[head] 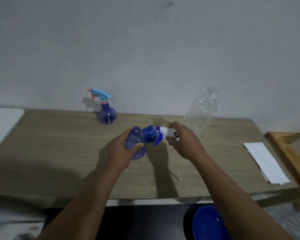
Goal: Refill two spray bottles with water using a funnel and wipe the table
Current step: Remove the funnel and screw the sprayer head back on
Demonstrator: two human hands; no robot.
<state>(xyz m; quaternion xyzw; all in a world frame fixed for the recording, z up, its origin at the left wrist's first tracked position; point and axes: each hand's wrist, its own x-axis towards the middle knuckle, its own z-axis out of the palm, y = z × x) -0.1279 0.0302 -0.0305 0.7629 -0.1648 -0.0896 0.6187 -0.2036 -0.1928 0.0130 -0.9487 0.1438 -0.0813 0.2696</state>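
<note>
The left hand (pixel 123 149) was wrapped around an uncapped blue spray bottle (pixel 135 146) standing on the wooden table (pixel 59 153), while the right hand (pixel 182 141) pinched its white-and-blue trigger head (pixel 163 134) just to the right — the opening step, it seemed. Next, the blue funnel (pixel 149 134) just behind wanted seating in the open neck. The second spray bottle (pixel 106 110) stood capped at the far edge, the clear water bottle (pixel 200 110) far right, and the folded white cloth (pixel 265 161) near right.

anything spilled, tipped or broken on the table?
Nothing spilled that I can see. The clear plastic bottle looks crumpled. The open spray bottle in the left hand lacks its sprayer head, which the right hand holds: expected for refilling.
</note>
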